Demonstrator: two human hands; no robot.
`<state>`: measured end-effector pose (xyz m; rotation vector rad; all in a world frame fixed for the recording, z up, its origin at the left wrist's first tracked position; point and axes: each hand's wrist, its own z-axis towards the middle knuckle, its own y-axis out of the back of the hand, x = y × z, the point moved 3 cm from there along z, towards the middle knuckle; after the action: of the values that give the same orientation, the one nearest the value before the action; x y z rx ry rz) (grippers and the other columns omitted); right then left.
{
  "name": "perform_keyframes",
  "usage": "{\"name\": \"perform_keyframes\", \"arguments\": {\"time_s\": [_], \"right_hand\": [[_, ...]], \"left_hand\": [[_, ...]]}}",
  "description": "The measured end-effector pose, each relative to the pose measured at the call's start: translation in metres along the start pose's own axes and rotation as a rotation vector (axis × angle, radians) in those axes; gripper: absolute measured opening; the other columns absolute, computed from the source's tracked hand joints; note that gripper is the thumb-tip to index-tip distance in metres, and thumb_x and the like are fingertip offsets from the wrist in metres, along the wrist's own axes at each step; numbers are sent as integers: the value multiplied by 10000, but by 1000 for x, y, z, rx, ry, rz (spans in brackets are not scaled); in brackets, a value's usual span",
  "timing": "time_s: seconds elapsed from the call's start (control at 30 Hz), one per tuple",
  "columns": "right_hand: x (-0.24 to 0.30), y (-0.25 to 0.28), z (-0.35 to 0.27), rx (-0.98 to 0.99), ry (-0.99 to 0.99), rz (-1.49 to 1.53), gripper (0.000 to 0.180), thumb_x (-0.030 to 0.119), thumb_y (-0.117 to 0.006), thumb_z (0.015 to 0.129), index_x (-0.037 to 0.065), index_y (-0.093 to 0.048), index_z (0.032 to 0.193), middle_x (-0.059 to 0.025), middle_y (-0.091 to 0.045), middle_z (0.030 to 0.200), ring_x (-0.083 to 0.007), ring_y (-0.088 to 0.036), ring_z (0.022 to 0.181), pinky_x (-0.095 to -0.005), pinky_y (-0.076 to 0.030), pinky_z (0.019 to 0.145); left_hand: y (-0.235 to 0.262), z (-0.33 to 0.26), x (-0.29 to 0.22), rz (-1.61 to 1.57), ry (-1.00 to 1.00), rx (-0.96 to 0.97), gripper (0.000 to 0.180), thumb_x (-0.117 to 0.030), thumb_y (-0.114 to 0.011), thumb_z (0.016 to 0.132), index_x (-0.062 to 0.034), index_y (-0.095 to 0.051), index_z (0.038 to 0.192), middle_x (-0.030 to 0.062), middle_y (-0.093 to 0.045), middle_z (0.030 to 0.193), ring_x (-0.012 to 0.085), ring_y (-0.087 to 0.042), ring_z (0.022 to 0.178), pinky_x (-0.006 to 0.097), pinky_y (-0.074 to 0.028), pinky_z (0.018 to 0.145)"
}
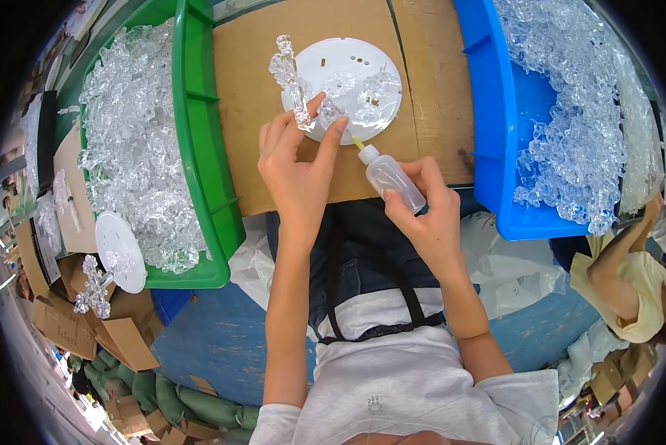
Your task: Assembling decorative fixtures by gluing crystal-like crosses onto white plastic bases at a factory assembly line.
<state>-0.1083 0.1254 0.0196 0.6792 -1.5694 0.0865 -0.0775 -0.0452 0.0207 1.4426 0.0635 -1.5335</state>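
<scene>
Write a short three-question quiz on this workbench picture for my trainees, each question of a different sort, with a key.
1. True or false: the right hand holds a small squeeze bottle whose tip points toward the white round plate.
2. Multiple choice: the left hand pinches A) a cardboard flap, B) a clear crystal-like piece at the plate's edge, C) the bottle.
3. Fill in: the bin on the person's left is ____, and the bin on the right is ____.

Key: 1 true; 2 B; 3 green, blue.
</scene>
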Motion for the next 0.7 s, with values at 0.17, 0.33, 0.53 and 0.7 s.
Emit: {"name": "perform_keyframes", "arguments": {"time_s": [0.17,0.33,0.53,0.7], "right_hand": [[4,11,-10,-12,-76,47,301,72,-639,794,-2,-521,1060,-128,-668,940,-146,-635,841,-262,-470,756],[-4,14,-6,-183,94,175,456,99,-653,838,3,-414,1214,-164,-598,1123,-199,-584,1026,-299,-439,878],[-2,6,17,-210,223,275,488,49,-606,878,10,-345,1289,-209,-514,1266,-220,-501,1174,-338,-384,992],[-5,10,45,-441,322,1,507,73,-605,885,-9,-318,1294,-231,-467,1303,-278,-458,1235,-372,-369,1010]], "left_hand": [[-3,-2,-1,4,-3,-26,340,-139,-786,708,-103,-711,1038,67,-607,887,226,-530,855,322,-442,712],[-3,-4,-4,124,-77,-90,349,-162,-793,702,-126,-719,1041,74,-551,939,221,-457,848,320,-417,698],[-1,-8,-3,223,-91,-37,420,-184,-760,760,-109,-657,1160,52,-536,960,195,-464,895,289,-392,724],[23,-9,-20,-82,38,-189,506,-185,-727,793,-36,-551,1244,84,-554,1035,198,-499,908,302,-401,735]]}}
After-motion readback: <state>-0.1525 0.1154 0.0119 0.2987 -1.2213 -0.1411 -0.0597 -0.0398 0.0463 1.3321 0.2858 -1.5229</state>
